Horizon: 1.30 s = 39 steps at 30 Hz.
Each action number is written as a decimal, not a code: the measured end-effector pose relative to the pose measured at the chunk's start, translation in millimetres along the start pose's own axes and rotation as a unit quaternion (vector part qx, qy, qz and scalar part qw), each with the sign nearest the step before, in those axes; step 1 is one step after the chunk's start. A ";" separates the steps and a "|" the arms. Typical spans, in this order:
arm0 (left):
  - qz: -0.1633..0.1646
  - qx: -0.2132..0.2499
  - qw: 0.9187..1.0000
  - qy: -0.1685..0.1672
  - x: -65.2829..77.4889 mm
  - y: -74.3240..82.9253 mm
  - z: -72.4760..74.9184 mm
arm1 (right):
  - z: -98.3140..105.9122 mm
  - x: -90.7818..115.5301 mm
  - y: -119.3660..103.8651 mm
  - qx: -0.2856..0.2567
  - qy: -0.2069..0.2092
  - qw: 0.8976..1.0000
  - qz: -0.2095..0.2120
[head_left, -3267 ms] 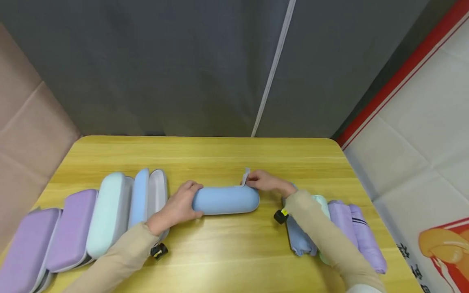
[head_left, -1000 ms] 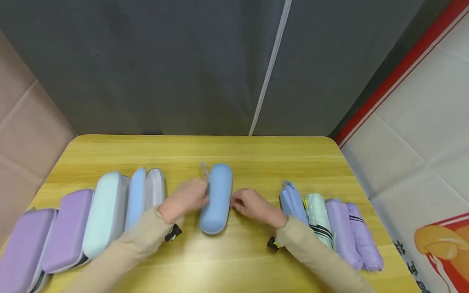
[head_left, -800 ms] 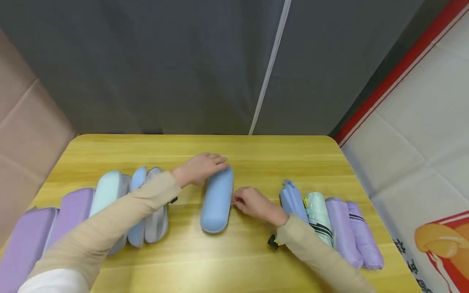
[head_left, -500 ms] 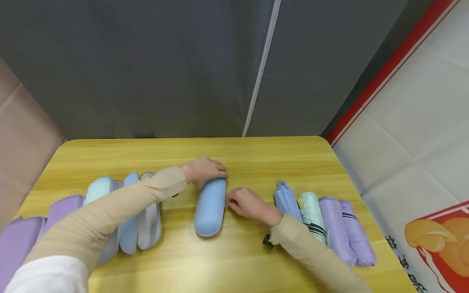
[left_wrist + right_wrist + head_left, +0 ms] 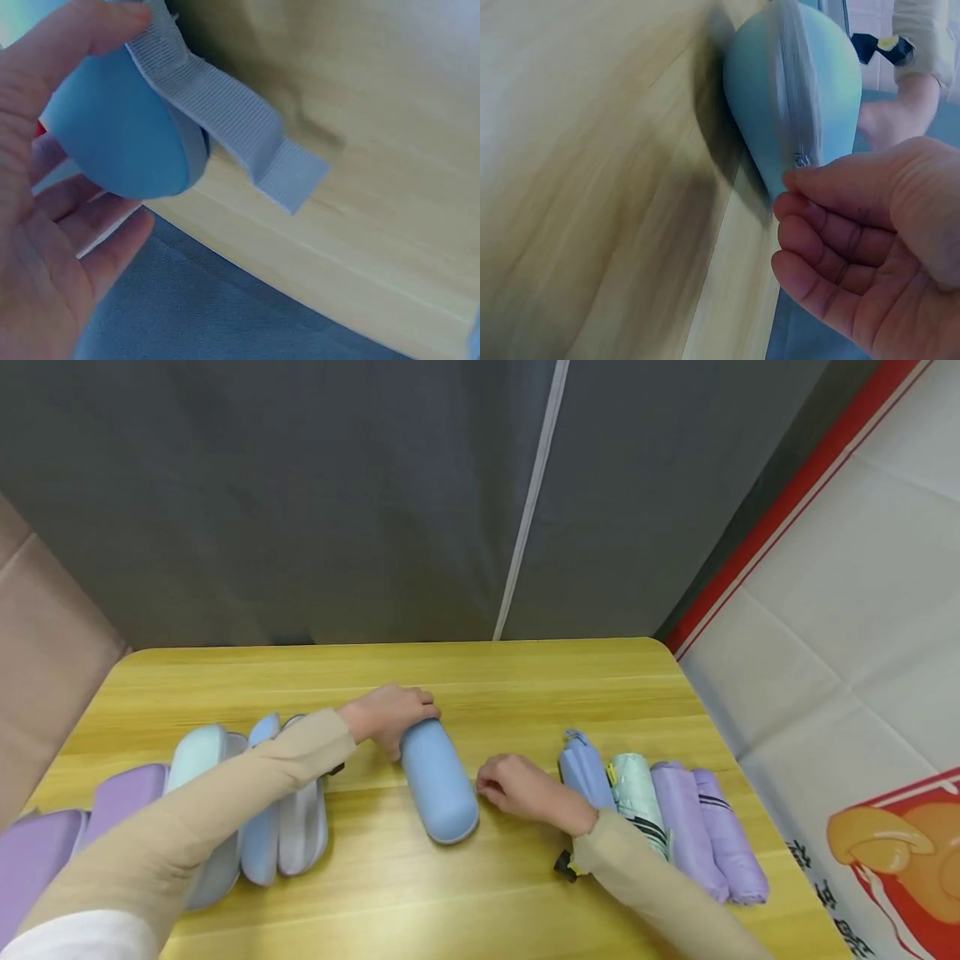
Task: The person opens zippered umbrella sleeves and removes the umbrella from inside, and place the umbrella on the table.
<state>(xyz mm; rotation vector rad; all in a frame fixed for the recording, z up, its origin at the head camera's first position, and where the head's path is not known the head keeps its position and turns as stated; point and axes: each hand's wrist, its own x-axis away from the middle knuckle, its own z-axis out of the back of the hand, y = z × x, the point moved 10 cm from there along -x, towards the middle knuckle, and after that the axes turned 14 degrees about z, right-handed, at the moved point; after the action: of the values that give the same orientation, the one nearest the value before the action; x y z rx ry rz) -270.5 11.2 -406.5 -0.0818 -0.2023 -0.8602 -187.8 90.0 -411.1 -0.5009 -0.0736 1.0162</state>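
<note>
A blue hard-shell zip case (image 5: 441,783) lies slantwise in the middle of the wooden table. My left hand (image 5: 392,714) grips its far end, thumb on one side and fingers curled round the other. From that end a grey ribbon tab (image 5: 229,112) sticks out past the thumb in the left wrist view. At the case's right side, my right hand (image 5: 528,789) has thumb and index finger pinched together. In the right wrist view they pinch the zipper pull (image 5: 801,160), whose end the fingertips hide. The zipper (image 5: 799,90) runs along the case's side and looks closed there.
On the left, partly behind my left sleeve, stand an opened blue case (image 5: 258,847), a mint case (image 5: 197,753) and purple cases (image 5: 127,797). At right lie rolled, umbrella-like bundles: blue (image 5: 587,768), mint (image 5: 637,797) and purple (image 5: 690,831). A dark curtain (image 5: 300,510) hangs behind.
The case has turned from crosswise to lengthwise, and its near end has lately swung right. My left hand has moved from its side to its far end; my right hand went down its zipper side.
</note>
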 end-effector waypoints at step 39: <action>0.172 0.062 0.975 0.128 54.2 -12.6 -7.9 | 14.2 38.2 13.0 0.033 0.109 0.988 -0.103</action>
<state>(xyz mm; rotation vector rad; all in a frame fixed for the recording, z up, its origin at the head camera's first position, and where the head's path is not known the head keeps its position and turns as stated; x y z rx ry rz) -244.5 -38.6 -403.0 0.1088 0.0027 -0.5037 -181.8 132.4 -410.6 -0.5302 0.1018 0.7547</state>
